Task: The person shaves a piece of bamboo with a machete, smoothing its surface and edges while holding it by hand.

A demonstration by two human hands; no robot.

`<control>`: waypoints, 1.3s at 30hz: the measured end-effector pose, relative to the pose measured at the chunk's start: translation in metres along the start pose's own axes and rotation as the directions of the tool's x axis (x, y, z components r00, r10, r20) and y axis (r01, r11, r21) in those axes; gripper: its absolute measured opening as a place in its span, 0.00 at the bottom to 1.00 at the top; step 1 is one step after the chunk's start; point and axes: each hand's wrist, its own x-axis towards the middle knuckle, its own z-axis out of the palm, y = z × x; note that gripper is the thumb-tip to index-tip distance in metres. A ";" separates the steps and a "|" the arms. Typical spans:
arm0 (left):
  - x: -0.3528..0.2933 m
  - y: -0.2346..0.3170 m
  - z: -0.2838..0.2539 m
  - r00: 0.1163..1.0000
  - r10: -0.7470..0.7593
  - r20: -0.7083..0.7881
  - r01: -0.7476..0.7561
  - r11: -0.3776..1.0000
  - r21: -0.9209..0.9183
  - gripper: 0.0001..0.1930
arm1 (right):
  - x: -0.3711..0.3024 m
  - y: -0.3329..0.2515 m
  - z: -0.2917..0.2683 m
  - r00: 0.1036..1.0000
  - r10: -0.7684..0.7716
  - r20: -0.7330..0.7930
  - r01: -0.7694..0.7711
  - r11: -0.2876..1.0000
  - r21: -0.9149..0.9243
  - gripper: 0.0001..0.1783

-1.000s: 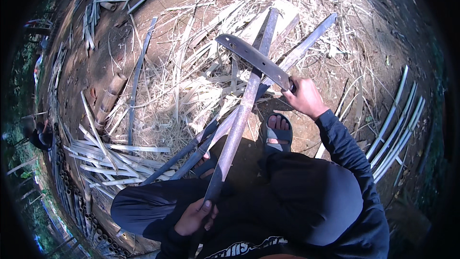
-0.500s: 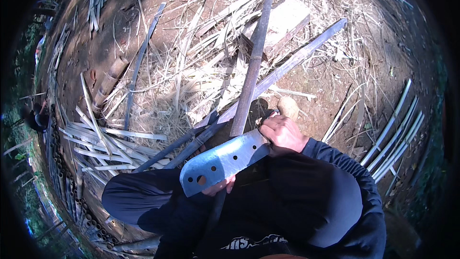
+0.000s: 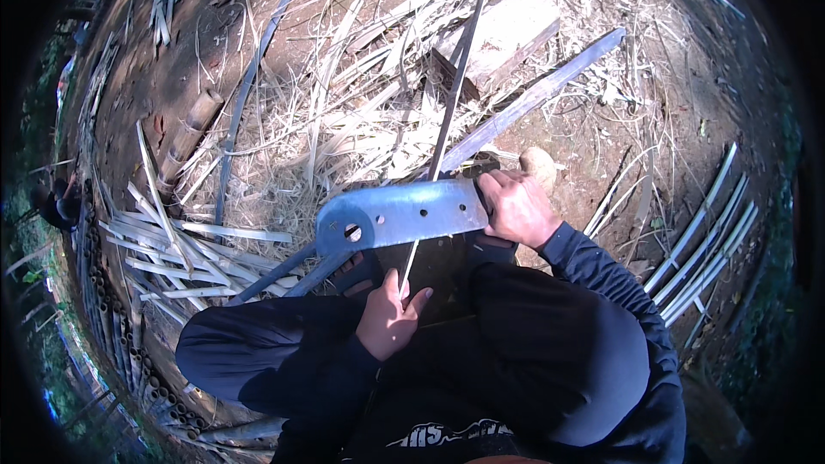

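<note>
My right hand (image 3: 521, 209) is wrapped round the grip of a broad cleaver-like knife (image 3: 400, 213). Its wide metal blade has several round holes and points to the left. A rounded light wooden knob (image 3: 538, 165) shows beyond my fist. My left hand (image 3: 391, 316) pinches the near end of a long narrow bamboo strip (image 3: 460, 77) in front of my lap. The strip runs away from me, passes beneath the blade and reaches the far side of the shavings. Whether the edge bites into the strip, I cannot tell.
Pale shavings (image 3: 284, 133) cover the ground ahead, round a wooden block (image 3: 507, 34). A flat bamboo slat (image 3: 541, 99) lies beyond the knife. Split strips (image 3: 185, 262) are piled at left near a bamboo piece (image 3: 189, 133); more strips (image 3: 709, 241) lie at right. A person (image 3: 62, 204) is at far left.
The blade has swung to nearly level and moved up across the strip. My left hand has come out from under it. The bamboo has turned from broad face to narrow edge.
</note>
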 end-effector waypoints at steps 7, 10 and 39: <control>-0.028 -0.017 -0.012 0.991 0.054 -0.121 -0.050 0.998 0.038 0.17 | 0.030 0.029 -0.013 0.962 0.270 -0.048 -0.269 0.963 0.018 0.16; -0.041 -0.017 -0.017 0.997 -0.016 -0.069 0.018 0.999 0.026 0.16 | 0.009 -0.001 -0.012 0.992 0.115 0.057 -0.115 0.993 -0.010 0.22; -0.060 -0.025 -0.016 0.994 0.068 -0.087 -0.062 0.995 0.074 0.11 | 0.019 0.024 -0.026 0.998 -0.052 0.044 0.056 0.996 -0.073 0.29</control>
